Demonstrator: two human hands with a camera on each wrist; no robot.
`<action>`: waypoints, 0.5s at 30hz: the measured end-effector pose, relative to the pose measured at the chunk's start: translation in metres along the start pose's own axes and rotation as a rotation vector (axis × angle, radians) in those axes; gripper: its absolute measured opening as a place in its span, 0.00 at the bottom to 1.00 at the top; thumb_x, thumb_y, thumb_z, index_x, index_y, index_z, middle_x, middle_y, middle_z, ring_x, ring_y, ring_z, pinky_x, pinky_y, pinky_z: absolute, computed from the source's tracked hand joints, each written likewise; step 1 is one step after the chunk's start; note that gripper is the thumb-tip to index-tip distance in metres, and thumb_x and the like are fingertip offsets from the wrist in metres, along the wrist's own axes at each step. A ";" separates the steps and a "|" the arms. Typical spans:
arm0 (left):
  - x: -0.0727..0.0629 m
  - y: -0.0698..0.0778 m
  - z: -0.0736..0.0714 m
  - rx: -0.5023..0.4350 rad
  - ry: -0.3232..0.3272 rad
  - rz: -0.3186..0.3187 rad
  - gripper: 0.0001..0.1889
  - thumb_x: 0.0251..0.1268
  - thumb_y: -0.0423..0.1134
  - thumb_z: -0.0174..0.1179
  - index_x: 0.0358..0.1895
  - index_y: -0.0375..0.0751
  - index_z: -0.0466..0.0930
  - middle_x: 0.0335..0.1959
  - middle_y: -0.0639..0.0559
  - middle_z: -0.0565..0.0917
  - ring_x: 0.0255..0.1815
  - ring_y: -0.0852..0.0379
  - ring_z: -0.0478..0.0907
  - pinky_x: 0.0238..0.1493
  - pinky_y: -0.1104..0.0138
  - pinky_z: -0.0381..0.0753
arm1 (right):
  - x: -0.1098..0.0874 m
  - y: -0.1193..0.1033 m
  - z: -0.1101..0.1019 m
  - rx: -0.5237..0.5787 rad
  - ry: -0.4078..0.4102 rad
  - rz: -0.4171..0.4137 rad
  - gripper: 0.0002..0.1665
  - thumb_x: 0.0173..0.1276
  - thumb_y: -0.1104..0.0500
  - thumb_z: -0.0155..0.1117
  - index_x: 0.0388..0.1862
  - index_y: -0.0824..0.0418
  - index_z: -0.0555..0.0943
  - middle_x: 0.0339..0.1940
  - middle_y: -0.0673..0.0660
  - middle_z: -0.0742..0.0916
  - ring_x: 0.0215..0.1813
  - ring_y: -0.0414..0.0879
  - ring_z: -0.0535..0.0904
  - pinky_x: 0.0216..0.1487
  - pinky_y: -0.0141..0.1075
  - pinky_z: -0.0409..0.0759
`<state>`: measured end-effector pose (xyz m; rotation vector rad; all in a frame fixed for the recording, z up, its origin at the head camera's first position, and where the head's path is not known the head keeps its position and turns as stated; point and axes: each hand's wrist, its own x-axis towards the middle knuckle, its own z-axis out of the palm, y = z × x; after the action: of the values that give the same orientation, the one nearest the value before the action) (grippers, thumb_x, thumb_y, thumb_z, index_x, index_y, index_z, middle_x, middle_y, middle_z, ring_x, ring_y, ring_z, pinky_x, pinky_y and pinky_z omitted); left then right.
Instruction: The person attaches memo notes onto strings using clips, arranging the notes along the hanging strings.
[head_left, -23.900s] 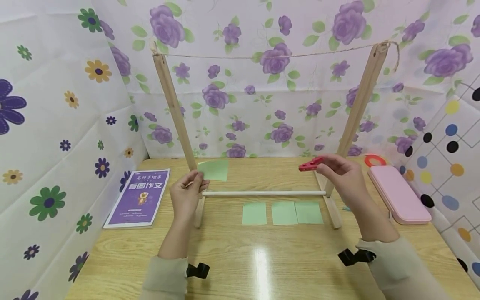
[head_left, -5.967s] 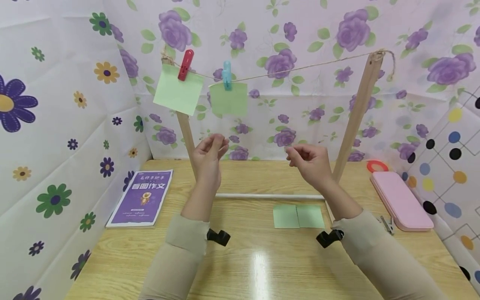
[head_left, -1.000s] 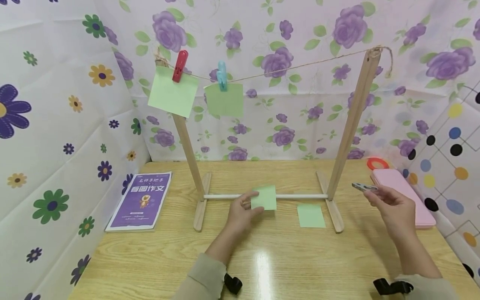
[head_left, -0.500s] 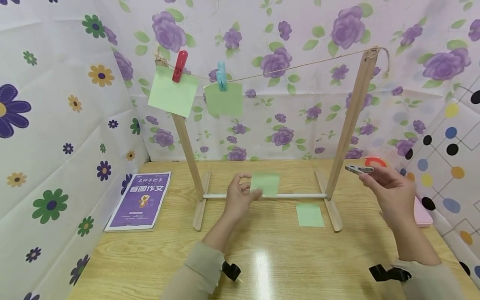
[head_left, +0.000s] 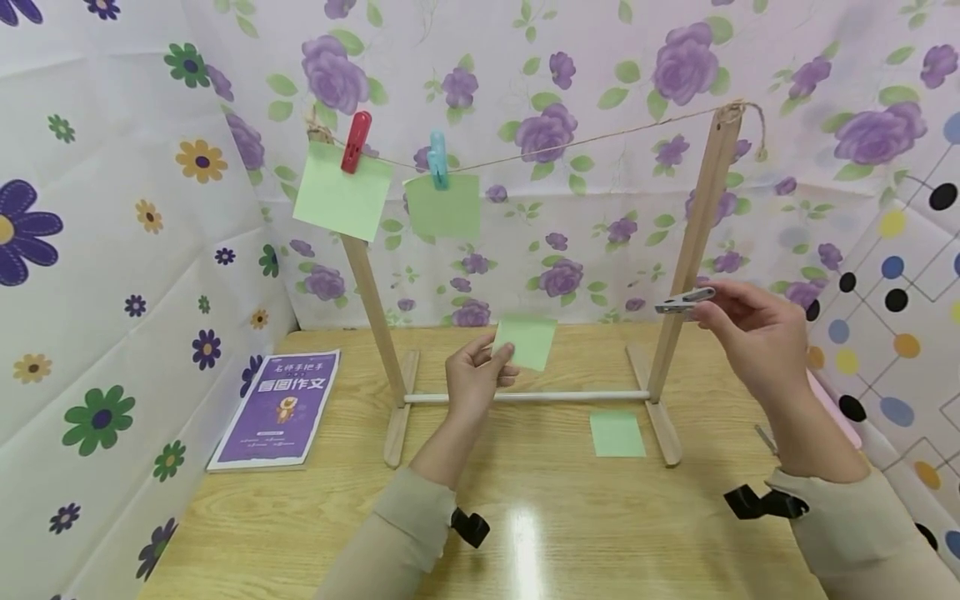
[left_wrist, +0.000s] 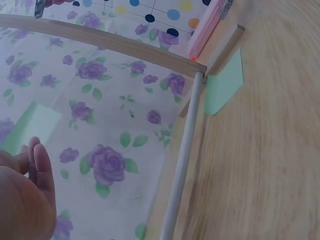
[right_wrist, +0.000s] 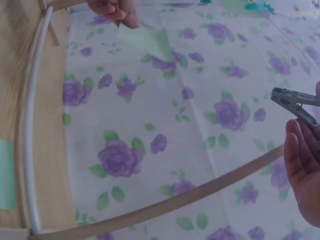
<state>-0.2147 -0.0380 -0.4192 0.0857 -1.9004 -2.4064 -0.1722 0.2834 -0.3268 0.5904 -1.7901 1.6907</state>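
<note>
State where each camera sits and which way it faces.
Head: on the head, facing forward and down at the wooden stand; left hand, right hand and sleeves show.
Left wrist: worn there, looking past the left hand at the white rod.
Right wrist: worn there, looking past the right hand and its grey clothespin toward the left hand.
Both wrist views share the white rod, floral cloth and held green note.

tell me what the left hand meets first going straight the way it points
Likely the floral backdrop: the left hand, holding a green note, points between the wooden posts, though depth is unclear.
</note>
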 end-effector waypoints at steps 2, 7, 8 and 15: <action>0.001 0.003 0.002 -0.009 0.002 -0.002 0.20 0.65 0.35 0.69 0.59 0.32 0.81 0.38 0.41 0.88 0.30 0.57 0.88 0.40 0.66 0.90 | 0.007 -0.004 0.006 0.026 -0.018 -0.032 0.17 0.64 0.74 0.70 0.50 0.83 0.80 0.34 0.54 0.90 0.31 0.39 0.85 0.35 0.23 0.85; 0.004 0.010 0.009 -0.074 -0.035 -0.036 0.18 0.71 0.30 0.62 0.61 0.26 0.77 0.45 0.38 0.86 0.42 0.53 0.89 0.50 0.65 0.88 | 0.027 -0.015 0.020 0.039 -0.062 -0.129 0.16 0.63 0.73 0.72 0.47 0.84 0.81 0.33 0.54 0.89 0.30 0.39 0.83 0.32 0.22 0.82; 0.004 0.012 0.011 -0.083 -0.042 -0.046 0.19 0.73 0.30 0.61 0.63 0.26 0.76 0.48 0.38 0.85 0.43 0.53 0.88 0.50 0.65 0.87 | 0.031 -0.018 0.023 0.000 -0.068 -0.154 0.16 0.64 0.73 0.72 0.47 0.83 0.81 0.32 0.52 0.89 0.30 0.38 0.83 0.32 0.22 0.82; 0.003 0.020 0.025 -0.188 -0.002 -0.079 0.17 0.69 0.28 0.64 0.58 0.25 0.78 0.42 0.41 0.84 0.37 0.55 0.88 0.49 0.64 0.88 | 0.064 -0.040 0.044 -0.153 -0.120 -0.290 0.17 0.65 0.66 0.74 0.45 0.79 0.84 0.32 0.47 0.89 0.33 0.36 0.84 0.39 0.23 0.83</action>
<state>-0.2192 -0.0185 -0.3943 0.1494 -1.6916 -2.6243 -0.1962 0.2415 -0.2547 0.8528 -1.7977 1.3361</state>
